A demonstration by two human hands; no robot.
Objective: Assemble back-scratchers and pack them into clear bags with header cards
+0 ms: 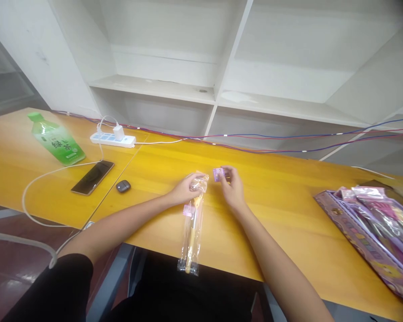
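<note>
My left hand point(185, 190) is closed on the upper end of a clear plastic bag point(201, 223), which hangs over the table's front edge. Inside lies a slim stick like a back scratcher point(190, 246), with a yellow handle, a metallic shaft and an orange head close to my fingers. A small pink label point(188, 210) shows beside the shaft. To the right, my right hand point(232, 183) pinches a small purple printed card point(218, 175) between thumb and fingers, apart from the bag.
At right, a purple printed box point(352, 239) holds several bagged items. Leftward on the yellow table point(282, 210) are a black earbud case point(123, 186), a phone point(93, 177), a green tea bottle point(58, 141) and a white power strip point(112, 139). Cables run along the back beneath white shelves point(161, 89).
</note>
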